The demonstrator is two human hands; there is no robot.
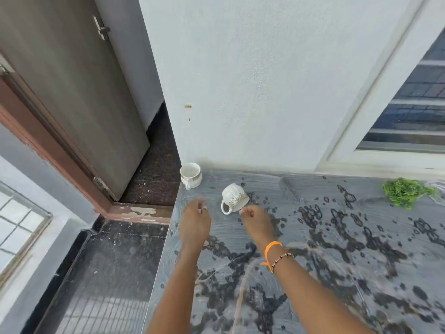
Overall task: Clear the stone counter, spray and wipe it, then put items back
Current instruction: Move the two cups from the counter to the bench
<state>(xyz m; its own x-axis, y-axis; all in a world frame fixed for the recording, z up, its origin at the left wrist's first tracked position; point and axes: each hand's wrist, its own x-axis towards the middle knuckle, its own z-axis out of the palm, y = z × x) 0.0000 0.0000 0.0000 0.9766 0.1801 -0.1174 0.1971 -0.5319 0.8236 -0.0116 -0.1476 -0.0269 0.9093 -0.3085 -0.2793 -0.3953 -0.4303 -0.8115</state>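
The grey stone counter is wet, with dark blotches and wipe streaks across it. A white cup with a gold band is tipped on its side near the counter's back left, its handle pointing towards me. My right hand is pinched on this cup's rim from the right. My left hand hovers just left of the cup, fingers loosely curled, holding nothing. A second white cup stands upright at the counter's back left corner, against the wall.
A green leafy bunch lies at the counter's far right by the wall. The white wall bounds the back. The counter's left edge drops to a dark floor beside an open door.
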